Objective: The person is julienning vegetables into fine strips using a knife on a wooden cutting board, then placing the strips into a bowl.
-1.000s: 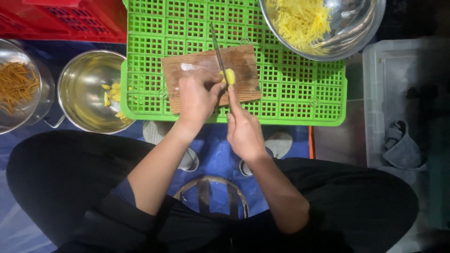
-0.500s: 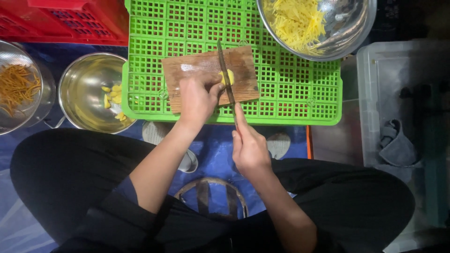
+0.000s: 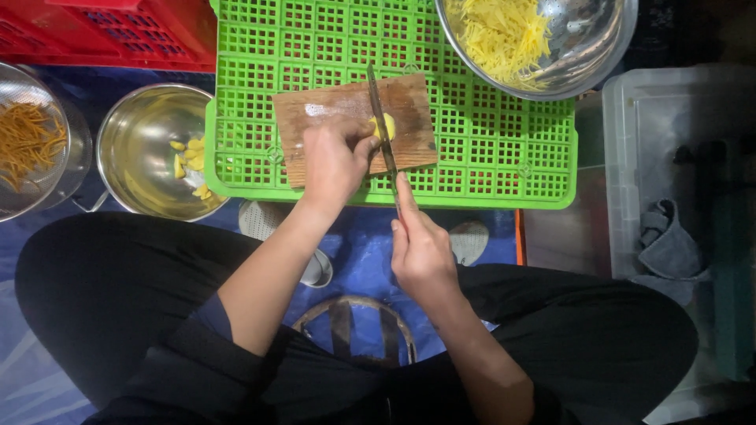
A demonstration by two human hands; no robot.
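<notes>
A: Head view. Your left hand (image 3: 335, 161) sits on the wooden cutting board (image 3: 331, 118), fingers curled down onto the yellow piece (image 3: 387, 126), pinning it to the board.

B: Right hand?

A: Right hand (image 3: 421, 248) is below the board's near edge, fingers wrapped shut around the knife (image 3: 382, 118) handle, index finger laid along the top. Blade runs away from you across the board and touches the yellow piece on its right side, just beside your left fingertips.

B: What's the board on?

A: An upturned green crate (image 3: 488, 157), lattice top. Board lies near its middle-left.

B: Surroundings?

A: Steel bowl (image 3: 134, 149) left of the crate with a few yellow chunks (image 3: 193, 161) inside. Further left, a steel colander (image 3: 35, 189) with orange shreds (image 3: 27, 138). Top right, a large steel bowl (image 3: 591, 47) overlaps the crate corner, holding yellow shreds (image 3: 504, 31). Red crate (image 3: 118, 31) top left. Clear plastic bin (image 3: 677, 173) at right with a grey cloth (image 3: 669, 248) in it. Blue sheet (image 3: 366, 264) on the floor under your crossed legs.
</notes>
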